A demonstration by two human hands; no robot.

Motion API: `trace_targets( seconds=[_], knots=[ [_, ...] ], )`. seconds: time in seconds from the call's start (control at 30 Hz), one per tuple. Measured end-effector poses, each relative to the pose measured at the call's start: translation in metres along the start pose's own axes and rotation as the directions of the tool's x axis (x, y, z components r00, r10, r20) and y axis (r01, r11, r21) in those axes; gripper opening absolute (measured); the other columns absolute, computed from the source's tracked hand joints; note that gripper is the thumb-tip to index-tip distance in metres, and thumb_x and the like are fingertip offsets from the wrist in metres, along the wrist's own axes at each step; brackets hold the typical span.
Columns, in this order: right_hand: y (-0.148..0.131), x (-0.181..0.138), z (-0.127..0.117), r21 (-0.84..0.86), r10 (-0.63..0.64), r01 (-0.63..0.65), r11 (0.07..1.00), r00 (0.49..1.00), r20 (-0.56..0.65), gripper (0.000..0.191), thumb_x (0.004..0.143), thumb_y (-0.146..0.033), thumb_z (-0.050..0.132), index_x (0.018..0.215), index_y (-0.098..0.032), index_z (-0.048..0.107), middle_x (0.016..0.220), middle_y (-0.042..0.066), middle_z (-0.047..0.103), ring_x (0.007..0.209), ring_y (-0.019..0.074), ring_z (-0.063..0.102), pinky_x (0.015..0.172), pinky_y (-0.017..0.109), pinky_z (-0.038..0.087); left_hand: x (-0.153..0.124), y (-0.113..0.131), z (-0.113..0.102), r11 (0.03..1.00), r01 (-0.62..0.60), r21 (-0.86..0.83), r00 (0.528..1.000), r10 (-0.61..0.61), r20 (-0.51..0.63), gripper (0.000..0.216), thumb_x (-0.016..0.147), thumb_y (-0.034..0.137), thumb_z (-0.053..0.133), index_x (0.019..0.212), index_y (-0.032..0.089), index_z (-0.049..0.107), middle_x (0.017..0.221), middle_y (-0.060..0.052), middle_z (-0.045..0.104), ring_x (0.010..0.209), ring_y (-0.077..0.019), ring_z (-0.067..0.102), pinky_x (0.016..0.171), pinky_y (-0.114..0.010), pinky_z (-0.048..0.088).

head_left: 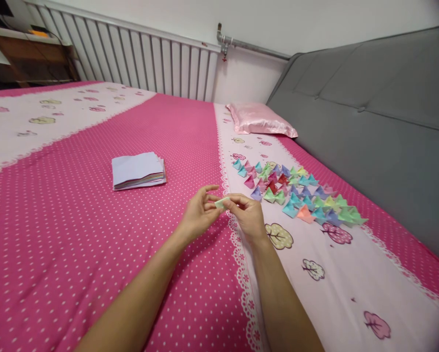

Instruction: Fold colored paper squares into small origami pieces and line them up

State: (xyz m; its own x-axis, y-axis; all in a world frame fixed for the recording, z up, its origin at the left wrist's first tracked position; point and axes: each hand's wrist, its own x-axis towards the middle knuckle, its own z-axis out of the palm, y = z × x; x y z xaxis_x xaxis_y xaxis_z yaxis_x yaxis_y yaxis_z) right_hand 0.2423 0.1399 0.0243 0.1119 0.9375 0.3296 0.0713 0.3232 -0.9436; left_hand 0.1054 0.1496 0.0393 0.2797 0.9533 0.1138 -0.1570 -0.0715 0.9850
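My left hand [199,212] and my right hand [249,214] meet above the bed, both pinching a small pale green folded paper piece [221,202] between fingertips. To the right of my hands lie several folded paper pieces [296,190] in many colours, laid in rows on the pale strip of the sheet. A stack of coloured paper sheets [138,170] with a lilac top sheet rests to the left, beyond my left hand.
The bed has a pink dotted sheet [76,220] with pale bands and tree prints. A pink satin pillow [258,119] lies at the far end. A grey padded headboard [381,122] runs along the right. A white radiator [138,58] lines the far wall.
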Motion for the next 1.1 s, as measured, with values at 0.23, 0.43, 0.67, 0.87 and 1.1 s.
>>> trace_targets(
  seconds=[0.23, 0.43, 0.67, 0.87, 1.1],
  knots=[
    [-0.002, 0.0, 0.0, 0.173, 0.117, -0.108, 0.979, 0.992, -0.041, 0.014, 0.066, -0.03, 0.069, 0.069, -0.016, 0.067, 0.059, -0.002, 0.059, 0.055, 0.0104, 0.049, 0.056, 0.024, 0.039, -0.002, 0.0, -0.003, 0.954, 0.055, 0.293, 0.992, -0.085, 0.091, 0.026, 0.068, 0.034, 0.063, 0.056, 0.011, 0.06, 0.053, -0.002, 0.061, 0.049, -0.0102, 0.055, 0.047, -0.02, 0.04],
    [-0.001, 0.0, 0.006, 0.319, 0.186, -0.158, 0.934, 0.981, -0.061, 0.013, 0.064, -0.027, 0.07, 0.062, -0.016, 0.063, 0.056, -0.003, 0.055, 0.053, 0.0086, 0.044, 0.053, 0.022, 0.034, -0.003, 0.002, -0.002, 0.984, 0.086, 0.154, 0.983, -0.109, 0.148, 0.023, 0.065, 0.031, 0.067, 0.058, 0.012, 0.056, 0.053, -0.002, 0.063, 0.049, -0.0106, 0.057, 0.051, -0.021, 0.045],
    [0.0, 0.0, 0.01, 0.377, 0.197, -0.154, 0.913, 0.977, -0.079, 0.018, 0.061, -0.027, 0.07, 0.055, -0.017, 0.057, 0.052, -0.006, 0.049, 0.05, 0.0077, 0.039, 0.054, 0.022, 0.033, -0.003, 0.003, -0.001, 0.979, 0.17, 0.109, 0.973, -0.185, 0.137, 0.028, 0.06, 0.035, 0.07, 0.056, 0.013, 0.053, 0.049, -0.002, 0.062, 0.045, -0.0113, 0.057, 0.049, -0.023, 0.047],
    [0.002, 0.0, 0.01, 0.302, 0.184, -0.151, 0.941, 0.98, -0.082, 0.018, 0.061, -0.032, 0.069, 0.058, -0.017, 0.058, 0.054, -0.005, 0.051, 0.051, 0.009, 0.042, 0.055, 0.023, 0.035, -0.003, 0.002, 0.001, 0.979, 0.158, 0.126, 0.979, -0.172, 0.11, 0.029, 0.059, 0.035, 0.071, 0.054, 0.014, 0.053, 0.046, -0.002, 0.06, 0.043, -0.0118, 0.056, 0.045, -0.023, 0.044],
    [0.015, 0.001, 0.015, 0.193, 0.167, -0.146, 0.97, 0.981, -0.101, 0.021, 0.066, -0.035, 0.066, 0.065, -0.015, 0.061, 0.059, -0.003, 0.055, 0.055, 0.0092, 0.046, 0.057, 0.022, 0.038, 0.007, -0.023, -0.006, 0.974, 0.127, 0.189, 0.99, -0.136, 0.036, 0.02, 0.067, 0.027, 0.063, 0.057, 0.012, 0.055, 0.048, -0.001, 0.059, 0.044, -0.0108, 0.055, 0.047, -0.022, 0.042]
  ],
)
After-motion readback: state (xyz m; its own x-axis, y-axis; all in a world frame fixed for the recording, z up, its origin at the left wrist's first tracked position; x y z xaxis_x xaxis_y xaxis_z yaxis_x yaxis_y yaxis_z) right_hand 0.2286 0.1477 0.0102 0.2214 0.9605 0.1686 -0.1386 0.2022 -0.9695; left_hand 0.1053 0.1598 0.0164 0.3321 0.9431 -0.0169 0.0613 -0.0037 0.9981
